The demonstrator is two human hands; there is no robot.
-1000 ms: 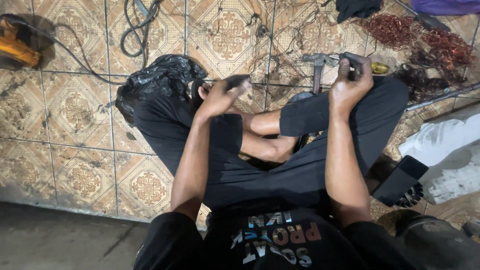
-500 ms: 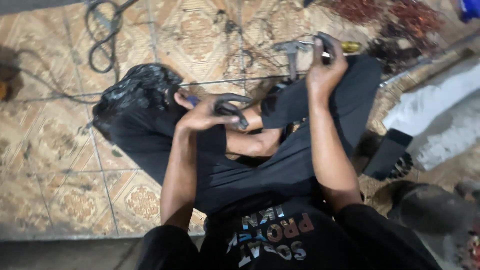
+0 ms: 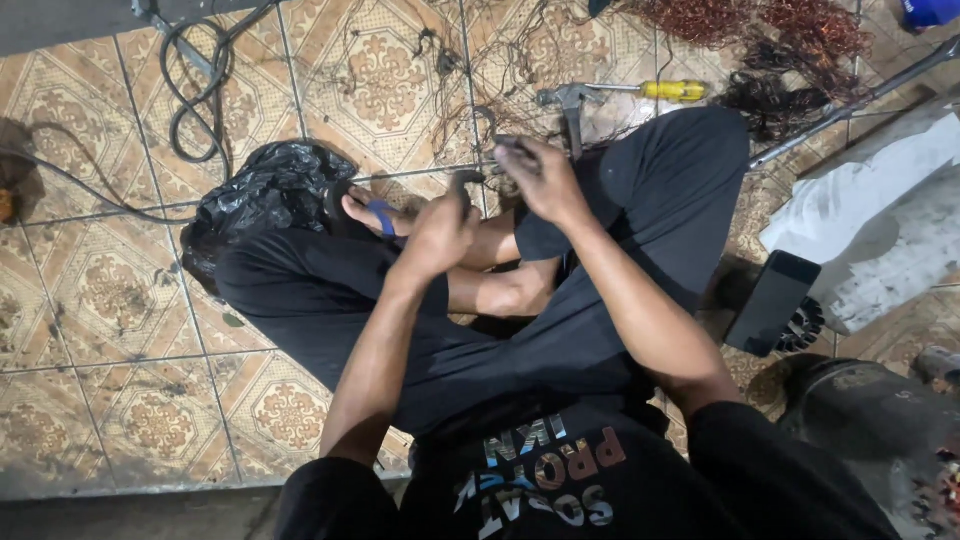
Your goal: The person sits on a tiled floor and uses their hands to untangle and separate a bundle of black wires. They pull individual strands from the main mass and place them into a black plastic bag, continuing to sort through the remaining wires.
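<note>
I sit cross-legged on a patterned tile floor in black trousers. My left hand (image 3: 438,232) is closed around a dark curved tool handle (image 3: 465,180), pliers by the look of it, held above my crossed shins. My right hand (image 3: 545,180) is just to its right, fingers closed on a small grey-dark piece (image 3: 512,146) with thin wires trailing from it. The two hands almost touch. What exactly sits between the fingers is hidden.
Beyond my right knee lie a hammer (image 3: 570,102) and a yellow-handled screwdriver (image 3: 675,90). Piles of copper wire (image 3: 760,25) lie at top right. Black plastic bag (image 3: 270,185) and black cable (image 3: 195,90) left. Black phone (image 3: 770,300), white sack (image 3: 880,230), metal rod (image 3: 850,100), dark round housing (image 3: 860,410) right.
My right hand came away from the hammer area and moved left and nearer, meeting my left hand. My left hand stayed shut on the dark tool. The view shifted.
</note>
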